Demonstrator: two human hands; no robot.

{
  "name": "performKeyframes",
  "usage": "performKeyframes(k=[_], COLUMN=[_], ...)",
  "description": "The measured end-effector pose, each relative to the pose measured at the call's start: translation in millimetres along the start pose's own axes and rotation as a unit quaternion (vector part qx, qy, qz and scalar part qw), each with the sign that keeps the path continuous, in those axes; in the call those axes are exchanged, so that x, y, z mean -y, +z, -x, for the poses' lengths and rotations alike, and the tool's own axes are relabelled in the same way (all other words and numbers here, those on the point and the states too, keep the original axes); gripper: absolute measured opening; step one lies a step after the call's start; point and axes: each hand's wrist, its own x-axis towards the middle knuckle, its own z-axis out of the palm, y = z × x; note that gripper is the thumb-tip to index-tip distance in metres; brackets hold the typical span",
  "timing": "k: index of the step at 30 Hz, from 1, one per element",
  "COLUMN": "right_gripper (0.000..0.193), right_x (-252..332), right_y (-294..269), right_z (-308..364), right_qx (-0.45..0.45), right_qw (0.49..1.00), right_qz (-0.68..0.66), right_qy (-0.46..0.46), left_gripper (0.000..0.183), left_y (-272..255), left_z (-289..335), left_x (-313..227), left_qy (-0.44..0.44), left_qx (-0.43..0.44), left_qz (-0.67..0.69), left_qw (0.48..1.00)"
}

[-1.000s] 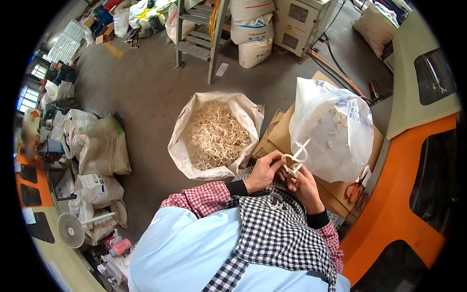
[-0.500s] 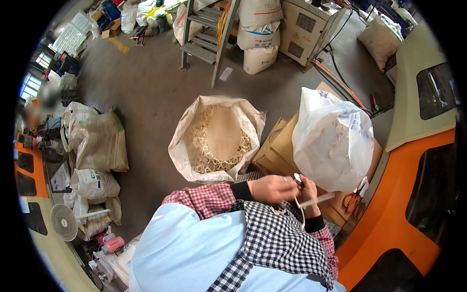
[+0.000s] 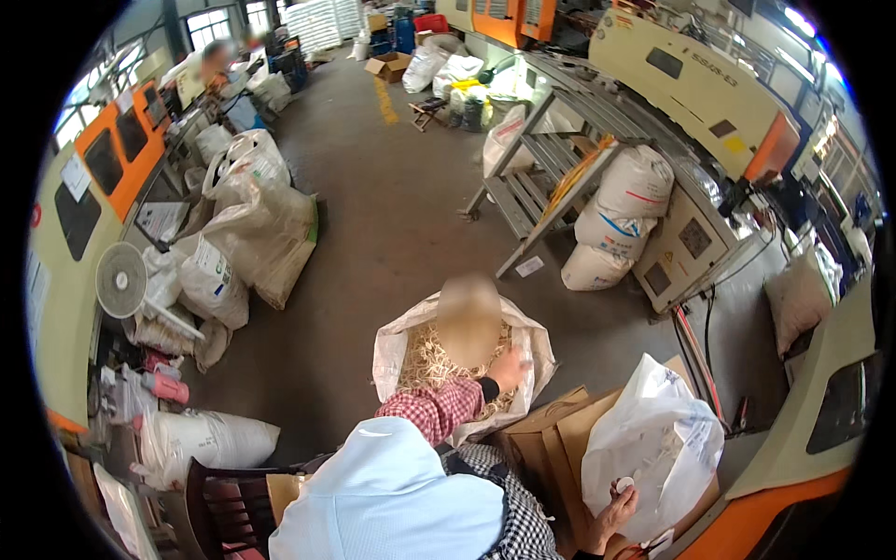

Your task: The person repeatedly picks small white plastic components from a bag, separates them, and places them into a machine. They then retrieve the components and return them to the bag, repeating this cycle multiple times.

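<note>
My left hand (image 3: 509,370) reaches over a large white woven sack (image 3: 390,359), close to the inside of its right rim. Its fingers are small and smeared, so I cannot make out whether anything is in them. Pale, curly plastic scraps (image 3: 427,364) fill the sack, and a blurred patch covers part of it. At the lower right, my right hand (image 3: 611,511) has its fingers closed round a small white round piece (image 3: 624,484). It is at the near left side of a translucent white plastic bag (image 3: 653,420) with pale pieces inside.
Brown cardboard (image 3: 551,434) stands between sack and bag. Beyond are a grey step ladder (image 3: 532,177) and stacked white sacks (image 3: 607,224). Filled bags (image 3: 266,233) and a fan (image 3: 121,280) line the left side, with a dark wooden chair (image 3: 219,504) nearer. An orange machine (image 3: 784,509) borders the right.
My hands have moved apart from in front of my apron: the left to the scrap sack, the right to beside the plastic bag with the round piece. The view has tilted up.
</note>
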Motion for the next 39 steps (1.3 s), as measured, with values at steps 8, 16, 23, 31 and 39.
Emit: performKeyframes(k=[8, 16, 23, 31, 39], right_gripper=[0.035, 0.038, 0.026, 0.017, 0.017], right_x=[-20, -89, -64, -30, -6], right_y=[-5, -46, -45, -21, -7], right_z=[-56, -148, -125, -67, -37], right_qx=[-0.038, -0.123, -0.093, 0.013, -0.033], right_qw=[0.990, 0.984, 0.985, 0.995, 0.993], right_qz=[0.139, 0.084, 0.135, 0.097, 0.094], right_qy=[0.006, 0.097, 0.059, -0.019, -0.068], left_gripper=[0.028, 0.021, 0.018, 0.016, 0.016], left_y=[0, -16, -28, -12, 7], left_z=[90, 106, 103, 102, 110], left_x=[5, 27, -24, -60, -57], left_qy=[0.031, 0.041, 0.075, 0.140, 0.228], left_qx=[0.091, 0.073, 0.081, 0.156, 0.167], left_qz=[0.050, 0.026, 0.039, 0.072, 0.060], left_qw=[0.994, 0.996, 0.993, 0.975, 0.957])
